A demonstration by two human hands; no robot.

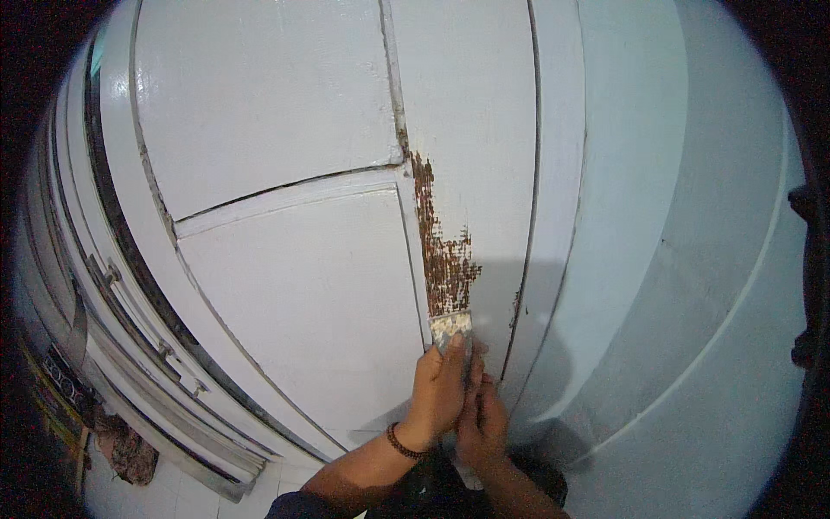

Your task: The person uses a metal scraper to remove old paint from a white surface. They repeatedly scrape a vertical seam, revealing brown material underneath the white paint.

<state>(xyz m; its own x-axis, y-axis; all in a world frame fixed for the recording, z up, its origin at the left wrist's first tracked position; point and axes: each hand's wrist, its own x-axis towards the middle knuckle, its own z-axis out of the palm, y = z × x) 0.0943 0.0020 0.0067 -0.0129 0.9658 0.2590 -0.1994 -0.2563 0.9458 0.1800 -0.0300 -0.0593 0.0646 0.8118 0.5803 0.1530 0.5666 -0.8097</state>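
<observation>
A flat, paint-smeared scraper (451, 324) has its wide blade edge against the white panelled door (294, 285). The blade meets the lower end of a rough brown patch (445, 268), where the white paint is broken in streaks. My left hand (439, 389), a dark beaded bracelet at its wrist, is closed round the scraper with the thumb lying up along the blade. Close against it on the right, my right hand (482, 422) has its fingers closed at the tool's lower part. The handle is hidden by my hands.
Dark grooves divide the door's panels, with chipped paint at one corner. A pale blue-grey wall (718, 285) curves away on the right. At left stands a white frame with metal latches (164, 350). A crumpled brownish cloth (128, 450) lies on the tiled floor at lower left.
</observation>
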